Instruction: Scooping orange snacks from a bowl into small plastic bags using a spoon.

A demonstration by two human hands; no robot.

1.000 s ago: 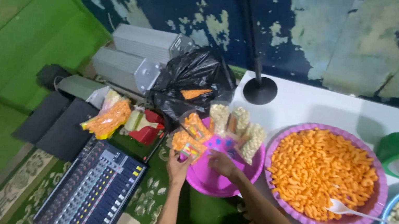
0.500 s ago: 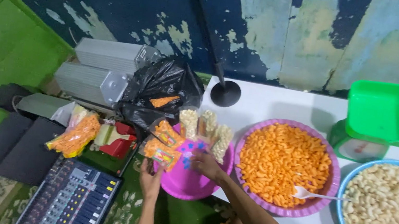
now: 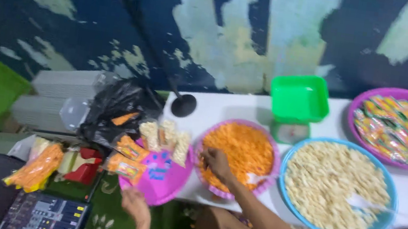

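Observation:
My left hand [image 3: 135, 204] grips the near edge of a pink plate [image 3: 161, 181] that juts past the white table's front left corner. On the plate lie orange snack packets [image 3: 127, 157] and small clear bags of pale snacks [image 3: 165, 138]. My right hand [image 3: 215, 162] rests on the near left rim of a purple basin of orange snacks [image 3: 242, 147], fingers loosely apart, with nothing seen in it. A white spoon [image 3: 257, 179] lies in that basin just right of the hand. The picture is blurred.
A blue basin of pale snacks [image 3: 336, 185] with a white spoon [image 3: 363, 203], a purple basin of wrapped packets [image 3: 401, 128] and a green scale [image 3: 298, 99] share the table. A black bag [image 3: 116, 109], a round stand base [image 3: 184, 105], orange snack bags [image 3: 37, 167] and an audio mixer [image 3: 46, 214] lie to the left.
The view has swung right, showing more basins. My right hand left the pink plate and went to the orange snack basin. My left hand dropped to the plate's near edge.

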